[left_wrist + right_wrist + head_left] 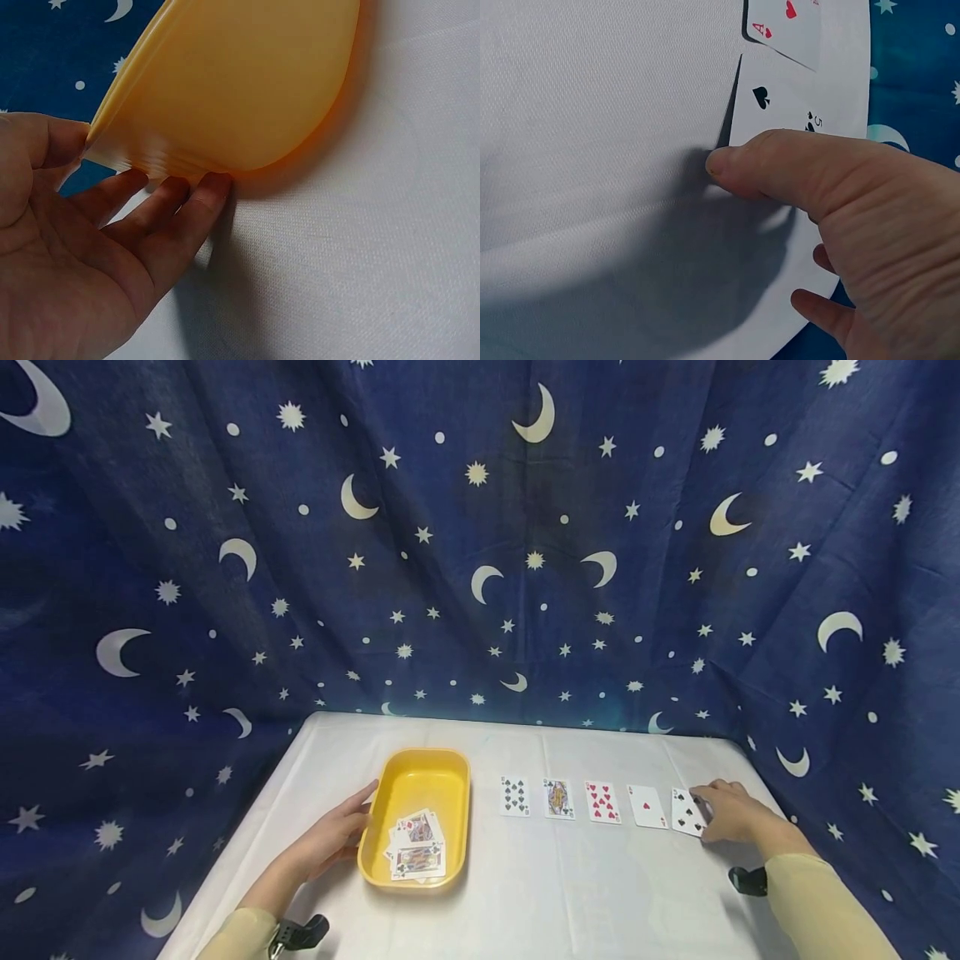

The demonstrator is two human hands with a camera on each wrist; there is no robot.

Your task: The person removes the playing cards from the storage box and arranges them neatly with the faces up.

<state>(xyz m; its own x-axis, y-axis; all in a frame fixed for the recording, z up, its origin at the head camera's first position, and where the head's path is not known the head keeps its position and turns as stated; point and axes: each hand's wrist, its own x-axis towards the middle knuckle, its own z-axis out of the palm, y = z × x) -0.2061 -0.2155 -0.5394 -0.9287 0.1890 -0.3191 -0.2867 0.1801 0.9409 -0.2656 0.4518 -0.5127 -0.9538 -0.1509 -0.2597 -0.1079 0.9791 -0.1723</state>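
A yellow plastic tray [414, 762] holds a loose pile of face-up playing cards [418, 860], face cards on top. My left hand [332, 837] grips its left side, fingers against the outer wall [247, 97] and one digit at the rim. At the right end of a row of cards, my right hand [738, 814] pinches the five of spades [686, 812] by its right edge. In the right wrist view my thumb lies over that card [769, 112], whose near edge casts a shadow on the cloth. The fingertips under it are hidden.
Left of the five lie the ace of hearts [647, 807], a heart number card [602, 802], a face card [558, 799] and a black number card [514, 796], side by side. White cloth covers the table [555, 893]; a blue star-patterned curtain [450, 535] hangs behind.
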